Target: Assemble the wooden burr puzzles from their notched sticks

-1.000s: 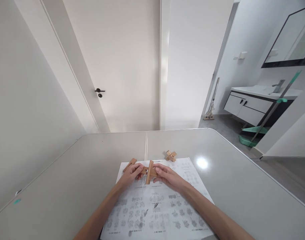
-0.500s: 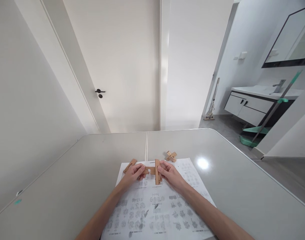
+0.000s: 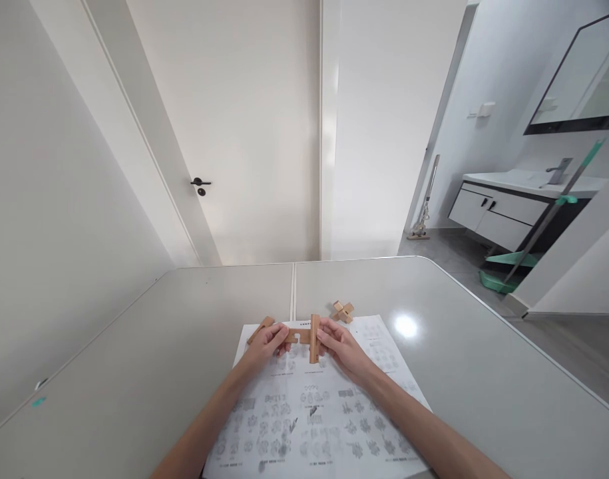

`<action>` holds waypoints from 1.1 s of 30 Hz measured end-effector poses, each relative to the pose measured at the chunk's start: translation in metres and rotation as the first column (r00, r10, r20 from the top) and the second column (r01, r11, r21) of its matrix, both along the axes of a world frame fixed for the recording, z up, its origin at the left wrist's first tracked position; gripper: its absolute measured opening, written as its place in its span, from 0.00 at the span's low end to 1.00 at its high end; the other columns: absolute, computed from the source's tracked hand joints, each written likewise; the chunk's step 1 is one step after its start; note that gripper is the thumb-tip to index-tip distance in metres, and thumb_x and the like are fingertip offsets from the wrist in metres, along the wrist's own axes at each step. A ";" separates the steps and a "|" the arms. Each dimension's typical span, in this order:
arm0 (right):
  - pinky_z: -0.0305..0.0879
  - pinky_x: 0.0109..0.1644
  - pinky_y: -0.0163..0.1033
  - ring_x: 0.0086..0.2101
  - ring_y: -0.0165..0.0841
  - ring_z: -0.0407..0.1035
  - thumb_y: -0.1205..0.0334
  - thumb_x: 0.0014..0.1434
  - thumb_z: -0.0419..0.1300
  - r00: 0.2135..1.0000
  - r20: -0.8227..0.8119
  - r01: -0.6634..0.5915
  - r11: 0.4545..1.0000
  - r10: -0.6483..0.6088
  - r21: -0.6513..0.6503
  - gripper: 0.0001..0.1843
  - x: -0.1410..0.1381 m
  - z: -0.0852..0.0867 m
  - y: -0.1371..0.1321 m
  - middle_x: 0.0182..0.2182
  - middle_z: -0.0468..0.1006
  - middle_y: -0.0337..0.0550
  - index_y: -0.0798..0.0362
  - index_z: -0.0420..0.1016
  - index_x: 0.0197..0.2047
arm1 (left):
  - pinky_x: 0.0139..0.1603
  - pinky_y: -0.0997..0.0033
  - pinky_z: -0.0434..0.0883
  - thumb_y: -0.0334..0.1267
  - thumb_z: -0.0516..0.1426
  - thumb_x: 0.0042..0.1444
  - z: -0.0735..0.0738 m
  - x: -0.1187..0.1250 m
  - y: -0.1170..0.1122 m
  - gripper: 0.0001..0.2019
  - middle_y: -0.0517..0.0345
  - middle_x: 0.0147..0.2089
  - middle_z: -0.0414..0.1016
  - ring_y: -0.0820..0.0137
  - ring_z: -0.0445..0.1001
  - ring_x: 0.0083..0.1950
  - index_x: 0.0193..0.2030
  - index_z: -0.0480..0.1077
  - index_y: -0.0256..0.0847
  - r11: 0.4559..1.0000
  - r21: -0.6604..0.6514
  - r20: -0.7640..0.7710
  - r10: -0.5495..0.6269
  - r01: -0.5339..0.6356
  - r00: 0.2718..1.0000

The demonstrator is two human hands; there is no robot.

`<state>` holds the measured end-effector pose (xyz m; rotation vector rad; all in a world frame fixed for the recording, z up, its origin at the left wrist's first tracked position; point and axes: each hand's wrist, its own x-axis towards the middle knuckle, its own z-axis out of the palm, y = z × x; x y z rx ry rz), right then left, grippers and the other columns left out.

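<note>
My left hand (image 3: 267, 342) pinches the left end of a notched wooden bar (image 3: 297, 335) that lies crosswise above a printed sheet (image 3: 311, 412). My right hand (image 3: 340, 344) grips an upright wooden bar (image 3: 314, 338) that crosses the first near its right end. Both hands are closed on the pieces, just above the sheet's far edge. Behind my left hand lies a loose wooden stick (image 3: 259, 328). A small assembled wooden cross (image 3: 343, 311) rests beyond my right hand.
The grey table (image 3: 134, 372) has a seam down its middle and a rounded right edge. A white door with a dark handle (image 3: 200, 183) stands behind it. At right are a bathroom vanity (image 3: 504, 206) and a green mop and dustpan (image 3: 508, 266).
The upright bar has slid from the middle of the crosswise bar towards its right end, baring a notch. Both hands have stayed over the sheet's far edge.
</note>
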<state>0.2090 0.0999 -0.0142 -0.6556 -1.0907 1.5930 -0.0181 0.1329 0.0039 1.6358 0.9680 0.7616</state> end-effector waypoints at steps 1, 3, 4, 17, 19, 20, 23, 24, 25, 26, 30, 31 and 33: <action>0.60 0.34 0.36 0.29 0.28 0.60 0.44 0.58 0.69 1.000 -0.009 -0.023 1.000 0.023 -0.013 0.20 0.001 0.000 0.000 0.33 0.72 0.38 0.49 0.80 0.46 | 0.31 0.73 0.60 0.57 0.52 0.67 0.000 0.000 0.000 0.23 0.61 0.27 0.70 0.74 0.62 0.26 0.30 0.66 0.40 1.000 0.003 -0.005 -0.007 0.007 1.000; 0.60 0.34 0.35 0.29 0.29 0.61 0.44 0.58 0.69 0.997 -0.033 -0.072 0.997 0.071 -0.032 0.19 0.003 0.000 0.002 0.32 0.73 0.39 0.50 0.80 0.45 | 0.31 0.73 0.61 0.57 0.52 0.67 -0.001 0.000 0.000 0.23 0.60 0.28 0.72 0.74 0.63 0.27 0.30 0.67 0.40 1.000 0.005 -0.013 -0.023 0.023 1.000; 0.61 0.34 0.35 0.31 0.30 0.63 0.44 0.58 0.69 0.995 -0.046 -0.087 0.995 0.086 -0.040 0.19 0.004 0.000 0.003 0.33 0.74 0.40 0.50 0.80 0.45 | 0.31 0.73 0.61 0.57 0.52 0.67 -0.001 0.000 -0.001 0.23 0.60 0.28 0.72 0.74 0.64 0.27 0.31 0.67 0.40 1.000 0.004 -0.016 -0.029 0.029 0.999; 0.62 0.35 0.35 0.29 0.28 0.61 0.45 0.58 0.70 0.998 -0.065 -0.025 0.998 0.022 -0.051 0.19 0.002 -0.002 0.005 0.31 0.72 0.38 0.50 0.81 0.45 | 0.30 0.72 0.60 0.59 0.50 0.67 0.004 0.003 -0.003 0.26 0.62 0.23 0.68 0.73 0.61 0.25 0.29 0.71 0.40 0.999 0.043 -0.084 0.017 -0.014 0.996; 0.64 0.37 0.35 0.32 0.30 0.65 0.46 0.57 0.71 0.993 -0.112 -0.049 0.996 0.040 -0.079 0.19 0.002 -0.002 0.005 0.33 0.74 0.40 0.50 0.81 0.44 | 0.30 0.72 0.60 0.60 0.50 0.67 0.006 0.005 -0.004 0.26 0.63 0.21 0.65 0.73 0.60 0.24 0.29 0.71 0.41 0.999 0.044 -0.091 0.024 -0.021 0.996; 0.65 0.38 0.35 0.33 0.31 0.67 0.46 0.57 0.72 0.990 -0.132 -0.061 0.994 0.049 -0.088 0.19 0.002 -0.003 0.006 0.34 0.75 0.41 0.50 0.81 0.43 | 0.30 0.72 0.60 0.60 0.51 0.66 0.007 0.006 -0.005 0.26 0.63 0.21 0.65 0.73 0.60 0.24 0.28 0.71 0.41 0.999 0.042 -0.085 0.024 -0.021 0.996; 0.65 0.39 0.35 0.34 0.31 0.68 0.47 0.56 0.72 0.987 -0.147 -0.080 0.992 0.065 -0.101 0.18 0.002 -0.005 0.007 0.36 0.76 0.41 0.50 0.81 0.44 | 0.29 0.72 0.59 0.60 0.51 0.66 0.008 0.007 -0.005 0.25 0.61 0.24 0.70 0.74 0.60 0.24 0.29 0.69 0.41 0.999 0.035 -0.059 0.020 -0.018 0.998; 0.65 0.39 0.35 0.34 0.31 0.68 0.47 0.56 0.72 0.987 -0.145 -0.078 0.992 0.063 -0.104 0.19 0.002 -0.006 0.008 0.36 0.76 0.41 0.50 0.81 0.45 | 0.29 0.72 0.59 0.60 0.51 0.66 0.008 0.007 -0.005 0.25 0.61 0.25 0.71 0.74 0.60 0.24 0.29 0.69 0.40 0.999 0.037 -0.059 0.021 -0.019 0.998; 0.65 0.39 0.35 0.34 0.31 0.68 0.47 0.56 0.72 0.988 -0.142 -0.076 0.992 0.061 -0.105 0.19 0.002 -0.007 0.008 0.36 0.76 0.41 0.50 0.81 0.45 | 0.29 0.72 0.59 0.60 0.51 0.66 0.008 0.006 -0.005 0.25 0.60 0.25 0.71 0.74 0.60 0.24 0.29 0.69 0.40 0.999 0.040 -0.060 0.024 -0.021 0.998; 0.65 0.40 0.35 0.35 0.31 0.68 0.46 0.56 0.72 0.989 -0.135 -0.072 0.992 0.058 -0.104 0.19 0.002 -0.007 0.008 0.36 0.76 0.41 0.50 0.81 0.46 | 0.29 0.72 0.59 0.60 0.51 0.66 0.008 0.006 -0.005 0.25 0.61 0.25 0.71 0.74 0.60 0.24 0.29 0.69 0.40 0.999 0.044 -0.059 0.026 -0.024 0.998; 0.65 0.42 0.37 0.38 0.33 0.68 0.44 0.58 0.70 1.000 -0.023 0.006 1.000 -0.006 -0.028 0.19 0.002 -0.005 0.007 0.39 0.77 0.41 0.48 0.80 0.45 | 0.28 0.73 0.59 0.60 0.52 0.66 0.006 0.007 -0.005 0.25 0.60 0.27 0.72 0.75 0.60 0.23 0.30 0.69 0.40 0.998 0.041 -0.030 0.040 -0.039 0.999; 0.65 0.43 0.37 0.38 0.33 0.68 0.44 0.58 0.69 0.999 0.015 0.039 0.999 -0.039 0.000 0.19 0.002 -0.004 0.007 0.40 0.77 0.41 0.47 0.80 0.45 | 0.28 0.72 0.59 0.60 0.52 0.65 0.006 0.007 -0.005 0.25 0.60 0.27 0.72 0.75 0.61 0.24 0.30 0.69 0.40 0.998 0.040 -0.024 0.044 -0.043 0.999; 0.65 0.42 0.37 0.37 0.34 0.68 0.42 0.58 0.68 0.996 0.057 0.074 0.997 -0.075 0.020 0.20 0.003 -0.003 0.006 0.40 0.76 0.41 0.47 0.80 0.46 | 0.28 0.72 0.60 0.60 0.52 0.66 0.004 0.007 -0.004 0.25 0.59 0.28 0.72 0.75 0.61 0.24 0.30 0.69 0.40 0.998 0.041 -0.019 0.049 -0.048 0.999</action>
